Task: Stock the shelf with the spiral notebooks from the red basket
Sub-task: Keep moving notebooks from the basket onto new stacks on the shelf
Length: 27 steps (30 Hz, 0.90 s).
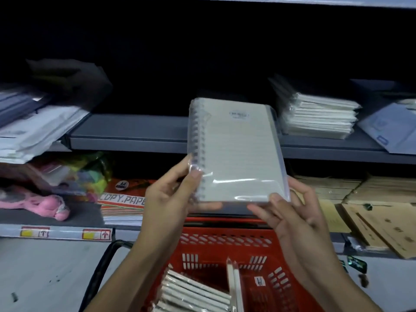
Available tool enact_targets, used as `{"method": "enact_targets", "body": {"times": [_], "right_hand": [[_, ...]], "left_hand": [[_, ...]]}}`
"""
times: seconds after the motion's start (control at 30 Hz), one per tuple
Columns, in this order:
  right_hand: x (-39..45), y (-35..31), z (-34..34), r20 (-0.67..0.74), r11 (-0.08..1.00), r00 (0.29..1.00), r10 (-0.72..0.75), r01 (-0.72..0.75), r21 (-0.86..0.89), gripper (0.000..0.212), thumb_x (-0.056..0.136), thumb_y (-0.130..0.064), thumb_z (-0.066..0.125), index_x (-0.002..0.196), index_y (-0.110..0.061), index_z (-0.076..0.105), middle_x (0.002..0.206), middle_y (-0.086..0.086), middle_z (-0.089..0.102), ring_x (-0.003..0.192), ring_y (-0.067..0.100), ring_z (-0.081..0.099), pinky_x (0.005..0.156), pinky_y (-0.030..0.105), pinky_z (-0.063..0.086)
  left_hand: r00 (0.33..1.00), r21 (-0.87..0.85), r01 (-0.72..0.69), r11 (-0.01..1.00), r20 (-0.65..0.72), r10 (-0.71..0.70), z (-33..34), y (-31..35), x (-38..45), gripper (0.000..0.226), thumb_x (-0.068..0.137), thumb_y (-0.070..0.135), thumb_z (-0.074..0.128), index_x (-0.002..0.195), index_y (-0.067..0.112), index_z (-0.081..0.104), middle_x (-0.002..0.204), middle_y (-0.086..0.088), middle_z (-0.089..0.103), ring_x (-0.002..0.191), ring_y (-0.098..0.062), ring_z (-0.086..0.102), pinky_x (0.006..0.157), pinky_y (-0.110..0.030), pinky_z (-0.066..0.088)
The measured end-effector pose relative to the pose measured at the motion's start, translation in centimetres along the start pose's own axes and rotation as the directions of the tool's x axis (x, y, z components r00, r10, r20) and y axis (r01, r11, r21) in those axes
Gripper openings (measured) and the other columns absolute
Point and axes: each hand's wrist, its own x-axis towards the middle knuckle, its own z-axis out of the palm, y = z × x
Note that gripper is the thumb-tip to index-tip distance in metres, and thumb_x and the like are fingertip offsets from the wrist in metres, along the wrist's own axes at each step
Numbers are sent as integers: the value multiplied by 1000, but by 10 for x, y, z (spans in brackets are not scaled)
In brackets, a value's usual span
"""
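**Above the red basket, a notebook pack headed for the shelf**

Over the red slotted plastic basket (227,242) I hold a clear-wrapped pack of white spiral-bound notebooks (236,152) level, coil side left, so it can slide flat onto the grey metal shelf (135,134). My left hand (166,203) pinches the coil edge, thumb on top; my right hand (292,219) cups the near corner, thumb over, fingers spread beneath. The bare gap beside the stacked white notebooks (319,118) looks like the spot. More packs (193,293) wait in the basket.
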Motion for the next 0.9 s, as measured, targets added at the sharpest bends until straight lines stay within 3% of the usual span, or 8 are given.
{"method": "enact_targets", "body": {"times": [0.13, 0.27, 0.4, 0.5, 0.6, 0.73, 0.83, 0.9], "right_hand": [[56, -18, 25, 40, 996, 996, -81, 82, -34, 34, 98, -3, 55, 132, -7, 49, 121, 13, 70, 93, 29, 74, 79, 36, 62], [114, -29, 42, 53, 985, 990, -129, 135, -112, 27, 100, -9, 57, 127, -7, 49, 105, 13, 67, 82, 22, 75, 80, 37, 62], [148, -21, 43, 7, 935, 999, -35, 36, -353, 31, 100, -22, 61, 123, -5, 51, 98, 17, 68, 71, 27, 75, 68, 31, 63], [152, -15, 31, -23, 898, 999, -41, 26, -438, 41, 96, -29, 67, 128, -9, 50, 79, 10, 71, 61, 28, 74, 69, 41, 63], [144, -12, 21, -15, 883, 994, -111, 92, -460, 38, 94, -25, 70, 127, -14, 54, 82, 11, 75, 63, 28, 75, 77, 42, 61], [139, -11, 23, -9, 876, 981, -194, 169, -452, 28, 95, -18, 68, 122, -14, 60, 80, 11, 73, 60, 26, 72, 55, 27, 58], [148, -9, 27, -75, 860, 968, -238, 174, -479, 25, 95, -15, 69, 118, -11, 64, 69, 7, 70, 53, 22, 68, 46, 28, 55], [158, -7, 31, -133, 839, 955, -265, 160, -519, 23, 93, -18, 71, 115, -14, 68, 64, 6, 70, 46, 17, 64, 39, 27, 49]], "left_hand": [[995, -57, -49, 997, -88, 44, 19, 16, 52, 24, 100, 12, 56, 121, 16, 69, 114, 0, 77, 97, -19, 76, 70, -38, 64], [999, -45, 11, 999, -50, -13, 27, 29, 104, 22, 100, 5, 56, 117, 0, 67, 108, -7, 77, 98, -20, 75, 78, -34, 62], [972, 191, 8, 981, -232, 38, 33, 18, 130, 40, 95, 13, 67, 133, 1, 57, 109, 3, 71, 76, -16, 78, 90, -36, 60], [946, 306, -49, 951, -292, 143, 29, 6, 123, 59, 90, 24, 75, 142, 11, 51, 115, 11, 66, 82, -14, 78, 89, -28, 58], [922, 386, -124, 914, -296, 250, 17, -6, 116, 62, 83, 28, 81, 138, 16, 56, 123, 5, 68, 99, -9, 74, 79, -14, 56], [896, 458, -203, 866, -270, 352, 16, -13, 113, 36, 85, 20, 79, 120, 15, 70, 109, -6, 73, 93, -4, 73, 78, -10, 54], [869, 561, -226, 796, -253, 425, 20, -12, 121, 30, 87, 18, 78, 116, 12, 73, 98, 0, 70, 81, 1, 69, 74, -9, 53], [859, 626, -207, 751, -251, 446, 22, -11, 132, 31, 87, 24, 77, 117, 15, 74, 97, 6, 69, 88, -5, 67, 81, -20, 56]]}}
